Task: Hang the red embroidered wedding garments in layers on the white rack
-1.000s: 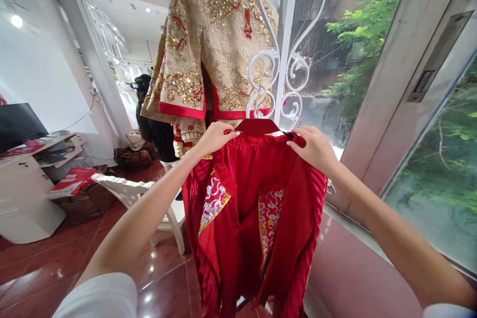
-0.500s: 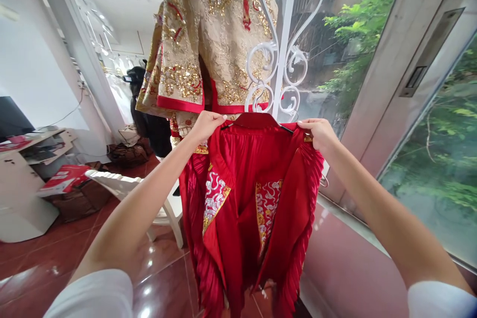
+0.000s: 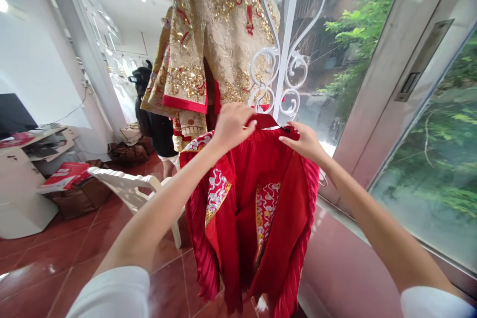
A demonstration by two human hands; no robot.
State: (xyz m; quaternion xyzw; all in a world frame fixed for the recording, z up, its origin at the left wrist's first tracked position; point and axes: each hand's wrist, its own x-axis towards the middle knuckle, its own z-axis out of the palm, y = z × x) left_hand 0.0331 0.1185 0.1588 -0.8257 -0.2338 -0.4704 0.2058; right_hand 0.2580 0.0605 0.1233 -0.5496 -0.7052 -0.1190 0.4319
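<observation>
your right hand (image 3: 307, 143) pinches a red garment (image 3: 266, 169)
your left hand (image 3: 234, 126) overlaps its hanger (image 3: 266, 120), grip unclear.

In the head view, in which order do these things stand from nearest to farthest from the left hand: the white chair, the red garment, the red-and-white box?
1. Red garment: directly below the left hand.
2. White chair: lower left, behind the forearm.
3. Red-and-white box: farther left, past the chair.

We're in a clothes shop, prob. bridal: white gowns (image 3: 122, 93) far left, gold jacket (image 3: 231, 47) & red jacket (image 3: 294, 179) near, desk (image 3: 28, 198) w/ monitor (image 3: 15, 114) left.
</observation>
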